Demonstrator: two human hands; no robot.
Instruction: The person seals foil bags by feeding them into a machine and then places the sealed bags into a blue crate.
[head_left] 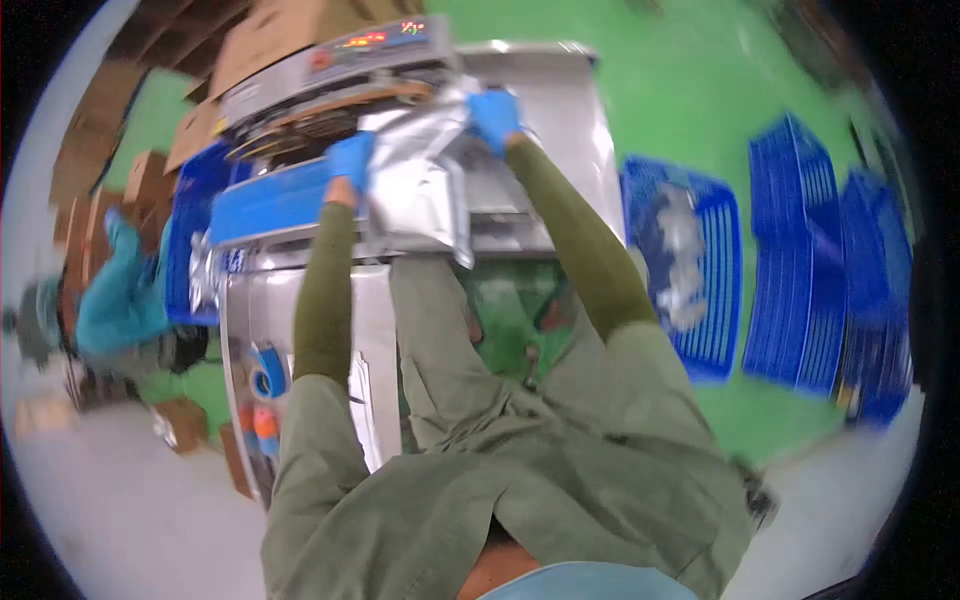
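Note:
A shiny silver foil bag (pixel 415 190) lies at the front of a sealing machine (pixel 370 52) with red lit digits, its upper end near the machine's opening. At the bag's left edge is my left hand (pixel 350 160) in a blue glove, its fingers closed on the edge. My right hand (pixel 494 120), gloved the same way, is closed on the upper right part of the bag. The fingertips of both hands are partly hidden and smeared. Under the bag runs the metal work table (pixel 565 110), and a blue strip (pixel 270 208) extends left of it.
On the right stands a blue basket (pixel 730 270) holding silver bags (pixel 680 260), with stacked blue crates (pixel 795 300) beyond. Another blue crate (pixel 180 250) is at the left. A tape roll (pixel 267 372) lies on the lower shelf. A co-worker (pixel 120 300) in teal is far left, near cardboard boxes (pixel 90 150).

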